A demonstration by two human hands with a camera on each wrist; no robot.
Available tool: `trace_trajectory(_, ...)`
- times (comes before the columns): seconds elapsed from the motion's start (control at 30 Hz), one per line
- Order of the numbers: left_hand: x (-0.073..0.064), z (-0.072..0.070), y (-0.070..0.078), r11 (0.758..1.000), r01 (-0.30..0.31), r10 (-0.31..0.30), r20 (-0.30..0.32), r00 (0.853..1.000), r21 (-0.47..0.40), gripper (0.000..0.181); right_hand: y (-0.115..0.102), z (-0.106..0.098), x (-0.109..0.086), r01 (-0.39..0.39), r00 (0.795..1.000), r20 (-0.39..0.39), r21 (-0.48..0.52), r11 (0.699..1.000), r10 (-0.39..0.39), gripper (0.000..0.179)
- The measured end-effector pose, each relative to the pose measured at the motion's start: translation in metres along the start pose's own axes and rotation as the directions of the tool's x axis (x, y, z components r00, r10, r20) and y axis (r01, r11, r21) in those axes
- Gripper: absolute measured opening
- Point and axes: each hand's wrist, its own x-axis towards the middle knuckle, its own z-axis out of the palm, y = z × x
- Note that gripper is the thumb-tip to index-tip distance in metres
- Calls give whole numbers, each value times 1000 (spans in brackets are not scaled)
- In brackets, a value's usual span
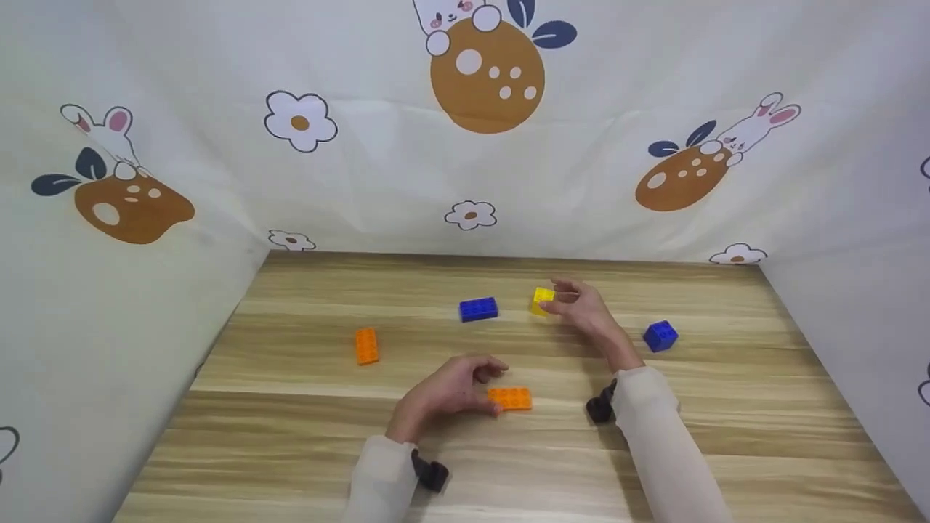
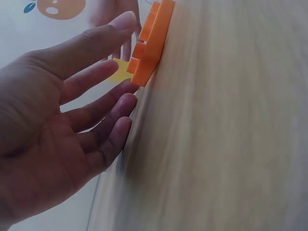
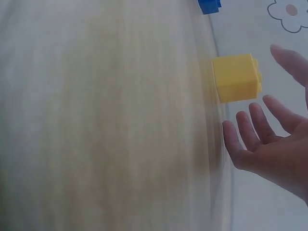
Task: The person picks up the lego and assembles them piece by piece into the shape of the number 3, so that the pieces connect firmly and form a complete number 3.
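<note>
My left hand is beside an orange building brick with eight studs, thumb and fingers spread apart. In the left wrist view that orange brick lies just past the fingertips, and the fingers bend loosely. Farther back, my right hand reaches around the right side of a yellow brick. The right wrist view has the yellow brick in front of the right hand, with a gap between it and the spread thumb and fingers.
A long blue brick lies left of the yellow one. To the right of the right wrist stands a smaller blue brick. Another orange brick rests at the left. Patterned cloth walls border the wooden table at the back and sides.
</note>
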Motion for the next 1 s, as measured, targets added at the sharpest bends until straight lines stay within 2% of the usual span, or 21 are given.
trace_trajectory(0.1, 0, 1, 0, 999, 2, -3, 6, 1000, 41, 52, 0, 3, 3, -6, 1000, 8, -1, 1000, 6, 69)
trace_trajectory(0.23, 1, 2, 0, 998, 1, -1, 1, 1000, 62, 42, -2, 6, 6, -40, 999, -20, -21, 999, 40, 58)
trace_trajectory(0.37, 2, 2, 1, 999, 18, -17, -9, 1000, 43, 33, -6, 5, 6, -90, 994, -63, -55, 994, 86, 48)
trace_trajectory(0.47, 3, 3, 2, 999, 26, -25, -24, 999, 34, 27, -10, 4, 4, -102, 993, -64, -69, 992, 97, 47)
trace_trajectory(0.7, 6, 4, 3, 999, 27, -25, -60, 998, 42, 25, -27, 2, -12, -58, 998, -33, -47, 997, 57, 50)
trace_trajectory(0.87, 6, 5, 2, 1000, 7, -6, -89, 996, 20, 29, -38, 1, -26, 28, 999, -19, -82, 996, -30, 49)
trace_trajectory(1.0, 4, 5, 1, 999, 39, -38, -93, 995, 10, 27, -45, 3, -39, 68, 998, 12, -95, 993, -67, 49)
